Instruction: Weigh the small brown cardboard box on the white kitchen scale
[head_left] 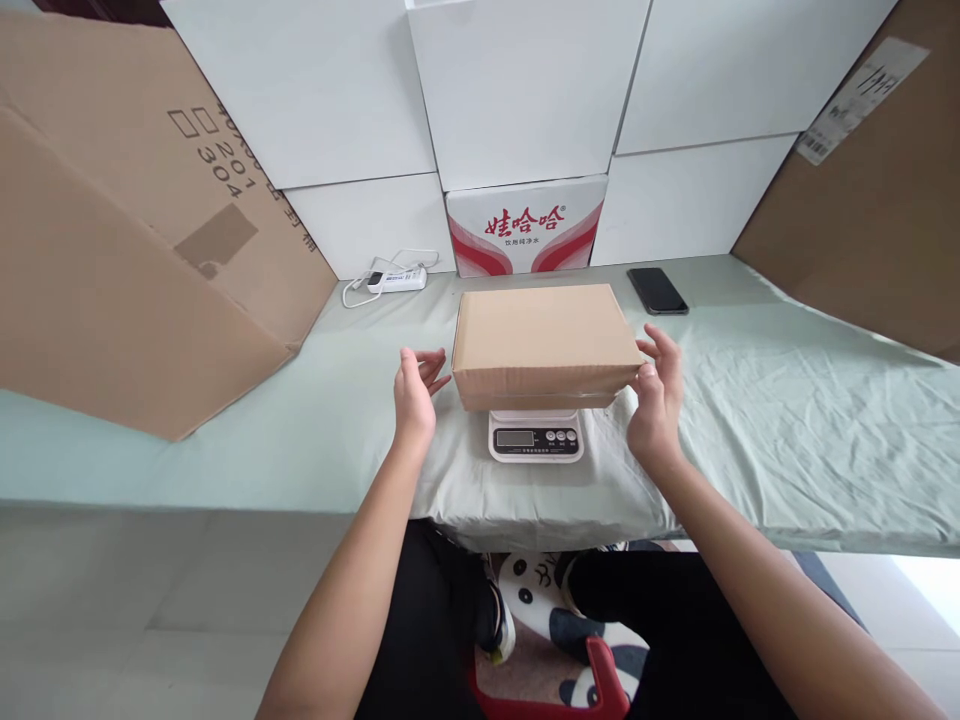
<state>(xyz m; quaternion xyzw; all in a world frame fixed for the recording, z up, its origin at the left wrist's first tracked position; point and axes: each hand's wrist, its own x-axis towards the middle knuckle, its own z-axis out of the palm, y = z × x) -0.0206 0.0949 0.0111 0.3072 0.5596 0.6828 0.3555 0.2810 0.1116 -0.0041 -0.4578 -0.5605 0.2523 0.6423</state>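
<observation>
A closed brown cardboard box [544, 340] rests on a small white digital scale [535, 437] on the cloth-covered table. My left hand [416, 392] hovers just off the box's left end, fingers apart, with a small gap to the cardboard. At the box's right front corner my right hand [656, 392] has its fingers spread and touching or almost touching the side. Neither hand grips the box. The scale's display and buttons show below the box's front edge.
A pale green cloth [787, 420] covers the table. A large flattened carton [112, 250] leans at the left, another brown board [877, 200] at the right. Behind stand white boxes, a red-and-white water carton [525, 225], a power strip [397, 280] and a black phone [657, 290].
</observation>
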